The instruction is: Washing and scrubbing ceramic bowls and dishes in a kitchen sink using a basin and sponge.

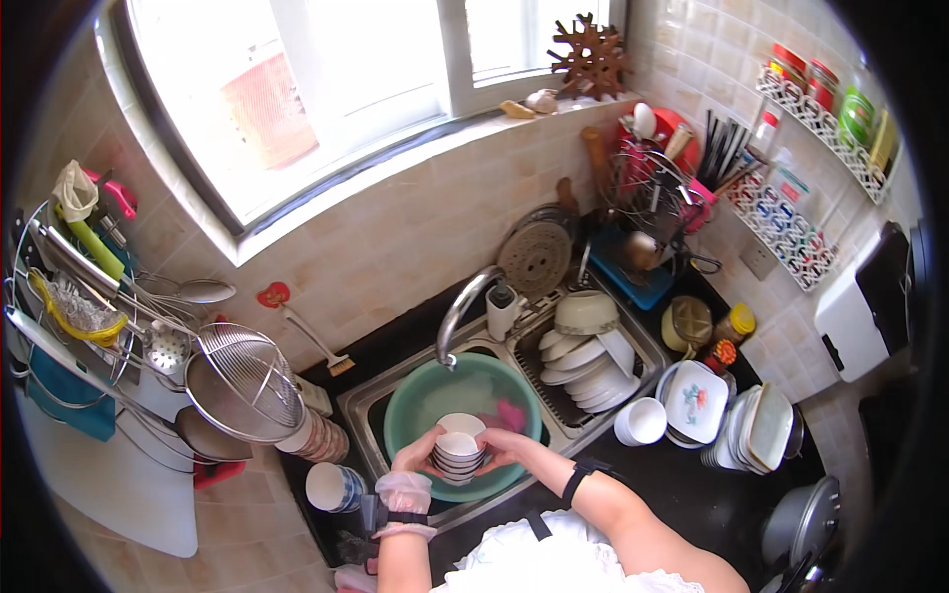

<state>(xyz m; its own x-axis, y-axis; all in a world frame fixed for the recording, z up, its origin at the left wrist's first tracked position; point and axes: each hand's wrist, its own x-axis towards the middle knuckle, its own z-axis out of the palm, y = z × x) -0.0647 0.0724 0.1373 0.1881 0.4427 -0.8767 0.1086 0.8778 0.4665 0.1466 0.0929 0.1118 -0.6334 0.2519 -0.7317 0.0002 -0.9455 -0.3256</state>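
Observation:
Between my two hands is a stack of small white bowls (460, 447), held over the near part of a green plastic basin (400, 415). My left hand (417, 454) grips the stack from the left side, and my right hand (498, 449) grips it from the right. The basin sits in the left bowl of a steel sink (359, 422) and holds cloudy water. A pink cloth (508, 415) lies in it at the right. Above the basin's far part hangs the curved chrome faucet (454, 311). White plates (593, 374) and a larger bowl (586, 313) stand in the right sink bowl.
Blue-patterned cups (334, 487) and stacked patterned bowls (324, 439) stand left of the sink. Right of it are white bowls (640, 422), square dishes (695, 404) and jars. A wire strainer (245, 382) and other utensils hang at the left. A lidded pot (801, 519) stands at the lower right.

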